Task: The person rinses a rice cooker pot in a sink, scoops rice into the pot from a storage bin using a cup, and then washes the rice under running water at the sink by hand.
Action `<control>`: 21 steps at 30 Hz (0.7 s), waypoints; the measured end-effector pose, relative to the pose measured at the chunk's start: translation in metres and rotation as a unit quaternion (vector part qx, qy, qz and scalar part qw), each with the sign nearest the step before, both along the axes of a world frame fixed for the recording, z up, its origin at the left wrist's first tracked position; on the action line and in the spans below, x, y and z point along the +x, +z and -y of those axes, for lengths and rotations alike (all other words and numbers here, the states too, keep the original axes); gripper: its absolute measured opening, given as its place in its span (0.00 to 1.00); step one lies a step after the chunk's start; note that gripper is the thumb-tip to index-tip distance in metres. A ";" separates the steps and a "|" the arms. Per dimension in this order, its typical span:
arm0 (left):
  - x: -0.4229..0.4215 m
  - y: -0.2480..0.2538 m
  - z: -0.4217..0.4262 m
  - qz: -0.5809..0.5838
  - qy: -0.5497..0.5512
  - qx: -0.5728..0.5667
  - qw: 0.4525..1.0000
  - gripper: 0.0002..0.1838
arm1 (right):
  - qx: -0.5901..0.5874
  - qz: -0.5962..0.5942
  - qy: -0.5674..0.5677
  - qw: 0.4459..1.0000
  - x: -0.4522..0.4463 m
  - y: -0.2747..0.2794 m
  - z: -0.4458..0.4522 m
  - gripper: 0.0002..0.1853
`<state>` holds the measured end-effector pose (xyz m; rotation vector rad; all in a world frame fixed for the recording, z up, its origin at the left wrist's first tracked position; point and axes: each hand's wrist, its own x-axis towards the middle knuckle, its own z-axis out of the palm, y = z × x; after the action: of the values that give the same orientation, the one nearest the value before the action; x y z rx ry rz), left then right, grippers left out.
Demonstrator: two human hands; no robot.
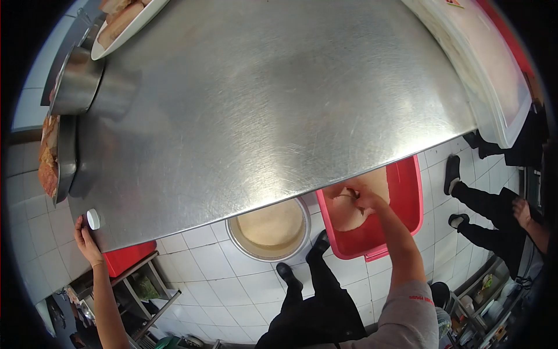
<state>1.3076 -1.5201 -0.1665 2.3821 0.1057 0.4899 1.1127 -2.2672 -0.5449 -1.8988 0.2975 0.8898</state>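
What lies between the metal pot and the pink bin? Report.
In the head view, floor tiles and a black shoe separate the pot from the bin.

Nothing is legible: tiny red lettering (421, 300) marks the grey fabric sleeve (401, 320); a small red-and-yellow label (454, 3) tops the translucent plastic container (494, 75).

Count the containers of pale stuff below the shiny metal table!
2: a round silver metal pot, centre, and a rectangular red plastic tub, right. The table may hide more.
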 end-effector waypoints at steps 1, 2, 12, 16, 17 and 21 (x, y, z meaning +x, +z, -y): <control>0.000 0.000 0.001 0.003 0.001 0.003 1.000 0.17 | 0.085 -0.068 -0.069 0.992 0.005 0.017 0.011 0.39; 0.000 0.000 0.002 0.001 0.003 0.009 1.000 0.17 | 0.135 -0.130 -0.141 0.972 0.006 0.036 0.017 0.39; 0.002 -0.001 0.025 0.021 0.034 0.058 0.998 0.17 | 0.406 0.008 -0.495 0.768 -0.043 0.140 0.003 0.35; 0.002 0.001 0.040 0.050 0.032 0.113 0.992 0.15 | 0.428 0.077 -0.571 0.697 -0.040 0.167 -0.038 0.32; 0.000 0.001 0.041 0.053 0.032 0.132 0.989 0.15 | 0.411 0.074 -0.567 0.710 -0.043 0.170 -0.043 0.32; -0.004 0.008 0.058 0.058 0.055 0.184 0.980 0.15 | 0.372 0.074 -0.554 0.741 -0.028 0.208 -0.073 0.33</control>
<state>1.3034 -1.5779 -0.1582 2.7094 0.1010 0.7560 1.0850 -2.1938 -0.3369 -0.7475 0.7359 -0.0250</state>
